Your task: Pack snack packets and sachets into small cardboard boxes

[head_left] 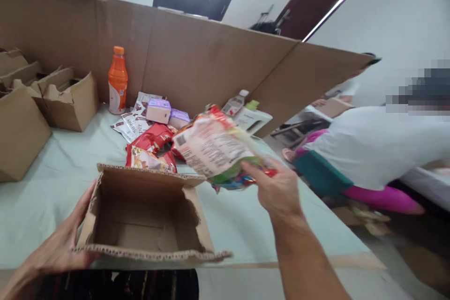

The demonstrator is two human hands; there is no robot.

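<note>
An open cardboard box [140, 234] with nothing inside stands at the table's near edge. My left hand [70, 239] grips its left wall, fingers on the outer side and thumb near the front. In my right hand [277, 183] is a colourful plastic snack bag [214, 145], its printed white back turned toward me; it is held by its lower right corner, up and to the right of the box, and slightly blurred. Red snack packets [151, 145] lie just behind the box. The bag partly hides the things behind it.
An orange bottle [118, 82], white-and-brown packets [131, 124] and purple-topped packs [158, 110] stand or lie near a cardboard partition [197, 51]. A white bottle [253, 119] and a clear bottle [236, 102] are behind the bag. More boxes [70, 103] are left. A seated person [379, 145] is right.
</note>
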